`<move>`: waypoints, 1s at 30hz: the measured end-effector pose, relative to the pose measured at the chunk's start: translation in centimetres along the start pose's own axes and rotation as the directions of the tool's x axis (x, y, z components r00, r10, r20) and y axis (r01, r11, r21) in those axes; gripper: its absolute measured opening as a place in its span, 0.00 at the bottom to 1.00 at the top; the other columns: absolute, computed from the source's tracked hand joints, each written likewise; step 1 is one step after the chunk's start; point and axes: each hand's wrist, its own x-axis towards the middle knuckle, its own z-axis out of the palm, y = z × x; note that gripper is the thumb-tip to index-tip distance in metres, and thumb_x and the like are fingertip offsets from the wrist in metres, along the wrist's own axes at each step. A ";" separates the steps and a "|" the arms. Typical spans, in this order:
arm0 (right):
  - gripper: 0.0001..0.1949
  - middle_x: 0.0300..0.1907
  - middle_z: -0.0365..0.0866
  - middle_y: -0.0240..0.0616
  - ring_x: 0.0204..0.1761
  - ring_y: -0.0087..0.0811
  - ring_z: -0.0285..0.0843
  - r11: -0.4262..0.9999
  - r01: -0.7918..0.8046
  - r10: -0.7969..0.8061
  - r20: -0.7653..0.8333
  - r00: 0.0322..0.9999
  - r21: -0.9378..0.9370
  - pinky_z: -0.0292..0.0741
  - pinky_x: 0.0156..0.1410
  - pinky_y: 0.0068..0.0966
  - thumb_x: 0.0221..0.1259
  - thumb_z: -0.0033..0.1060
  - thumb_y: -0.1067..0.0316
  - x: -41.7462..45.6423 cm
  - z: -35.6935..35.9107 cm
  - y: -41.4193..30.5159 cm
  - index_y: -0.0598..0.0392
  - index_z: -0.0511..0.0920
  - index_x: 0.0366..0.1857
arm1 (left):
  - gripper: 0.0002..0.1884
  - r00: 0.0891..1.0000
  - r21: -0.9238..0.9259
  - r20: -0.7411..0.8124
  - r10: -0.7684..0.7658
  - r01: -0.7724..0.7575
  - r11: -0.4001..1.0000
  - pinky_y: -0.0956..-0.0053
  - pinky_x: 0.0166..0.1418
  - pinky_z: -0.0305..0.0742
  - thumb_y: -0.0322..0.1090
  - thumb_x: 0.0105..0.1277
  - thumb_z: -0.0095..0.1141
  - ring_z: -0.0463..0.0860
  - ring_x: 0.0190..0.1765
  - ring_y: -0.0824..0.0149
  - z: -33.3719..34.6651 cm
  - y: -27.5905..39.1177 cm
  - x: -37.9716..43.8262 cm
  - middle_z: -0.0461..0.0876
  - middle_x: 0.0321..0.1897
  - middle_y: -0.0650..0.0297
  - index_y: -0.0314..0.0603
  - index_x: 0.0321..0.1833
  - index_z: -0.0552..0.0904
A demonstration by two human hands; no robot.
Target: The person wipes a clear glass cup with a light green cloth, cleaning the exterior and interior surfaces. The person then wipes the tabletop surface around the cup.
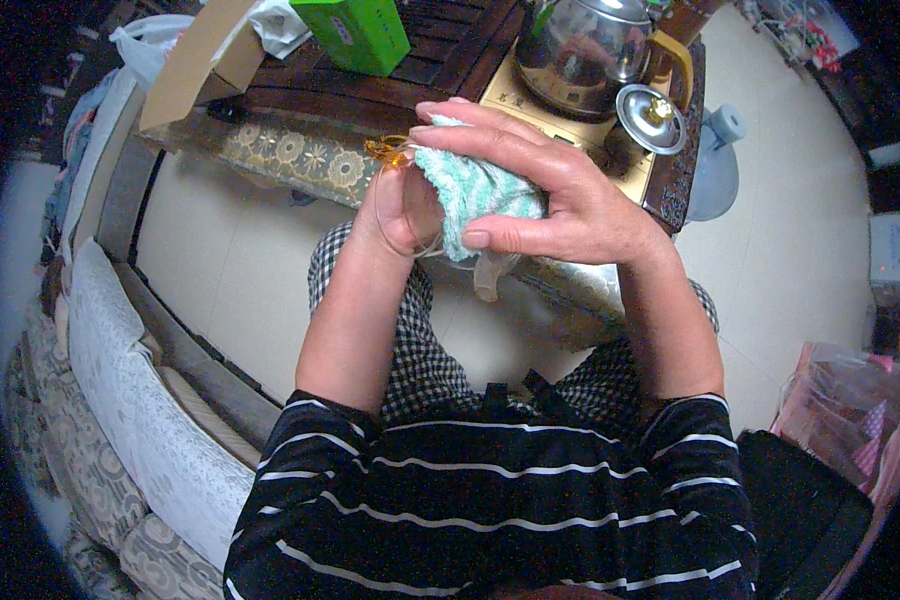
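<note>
A clear glass teapot point(426, 199), with a spout pointing towards my body, is held in front of me above my knees. My left hand point(397, 202) supports it from the left and below, most of its fingers hidden behind the glass. Over the glass lies a pale green and white fluffy cloth point(480, 187), pressed on by my right hand point(555, 187) with its fingers across the top and its thumb on the near side. An amber-coloured piece point(390, 152) shows at the vessel's upper left, beside my left fingers.
A glass kettle point(589, 56) stands on a gold-coloured tea stove point(510, 97) on the dark wooden table point(450, 71). Near it is a metal lid point(651, 118). A green box point(356, 34) and cardboard point(195, 64) are further left. A large plastic bottle point(714, 169) stands beyond the table's right edge.
</note>
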 end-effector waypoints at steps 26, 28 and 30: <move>0.26 0.46 0.84 0.50 0.49 0.41 0.85 0.949 -0.314 0.269 -0.445 0.854 -0.030 0.78 0.55 0.32 0.61 0.65 0.52 -0.4 3.2 0.1 0.57 0.75 0.59 | 0.23 0.842 0.713 0.084 0.533 -0.424 0.558 0.70 0.67 0.70 0.44 0.76 0.48 0.78 0.59 0.66 4.3 0.7 0.4 0.80 0.54 0.53 0.30 0.61 0.77; 0.25 0.42 0.85 0.48 0.47 0.37 0.85 0.938 -0.336 0.336 -0.446 0.829 0.082 0.78 0.54 0.30 0.62 0.65 0.53 0.0 2.9 -0.7 0.57 0.76 0.57 | 0.24 0.729 0.763 0.277 0.627 -0.563 0.317 0.69 0.69 0.68 0.46 0.77 0.47 0.75 0.63 0.65 4.0 0.5 0.7 0.78 0.56 0.53 0.31 0.62 0.77; 0.21 0.38 0.86 0.39 0.42 0.30 0.83 0.906 -0.375 0.422 -0.426 0.800 0.194 0.77 0.52 0.26 0.65 0.62 0.54 0.1 2.5 -0.6 0.57 0.79 0.55 | 0.25 0.681 0.782 0.389 0.620 -0.600 0.169 0.66 0.73 0.64 0.49 0.77 0.45 0.69 0.70 0.61 4.6 0.3 0.4 0.74 0.63 0.51 0.34 0.64 0.77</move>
